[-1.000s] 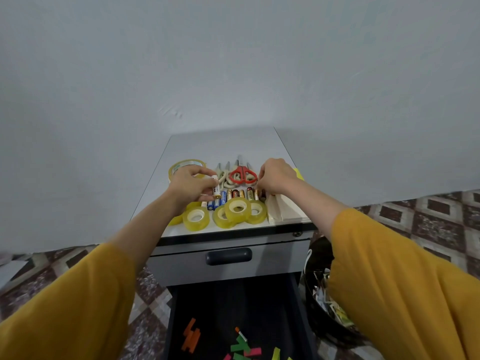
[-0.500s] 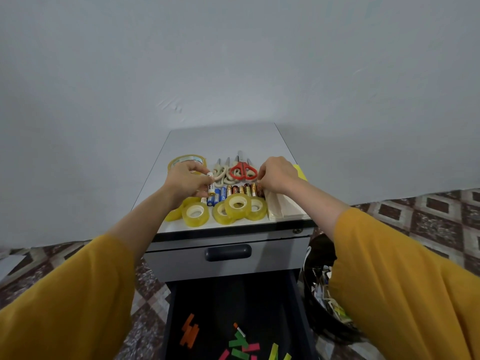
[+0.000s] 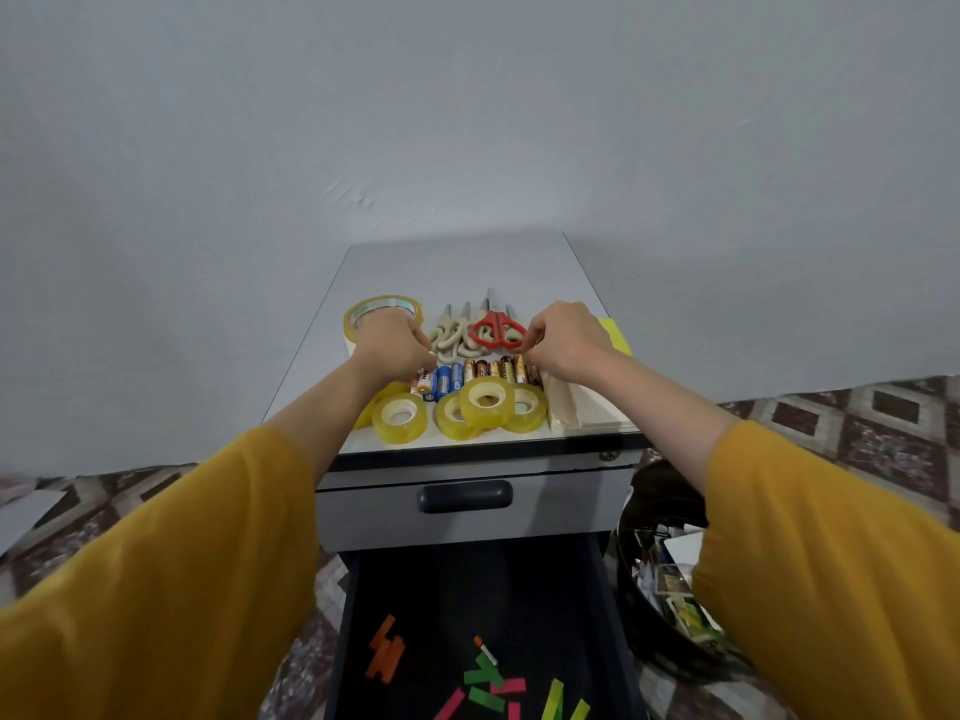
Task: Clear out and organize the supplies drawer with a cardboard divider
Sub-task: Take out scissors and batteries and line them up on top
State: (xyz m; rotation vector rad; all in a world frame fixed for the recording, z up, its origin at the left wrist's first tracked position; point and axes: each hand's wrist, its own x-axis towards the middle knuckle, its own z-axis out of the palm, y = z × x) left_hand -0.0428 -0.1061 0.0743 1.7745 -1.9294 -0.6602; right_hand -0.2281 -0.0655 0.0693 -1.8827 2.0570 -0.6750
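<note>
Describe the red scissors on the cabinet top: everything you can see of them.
The red scissors lie flat and closed on the cabinet top, with two red plastic-looking loops toward the camera and grey metal blades pointing at the wall. The cream-handled scissors crowd their left side; the batteries lie just in front. The right hand curls beside the right loop; contact unclear.

PLACE: home or small office room, cannot tell which | CENTRE: grey metal drawer cabinet against plain pale wall | CABINET TOP: tape rolls, scissors, batteries | LOWER RIGHT: black waste bin holding paper scraps | LEFT AND RIGHT EDGES: patterned tile floor
</note>
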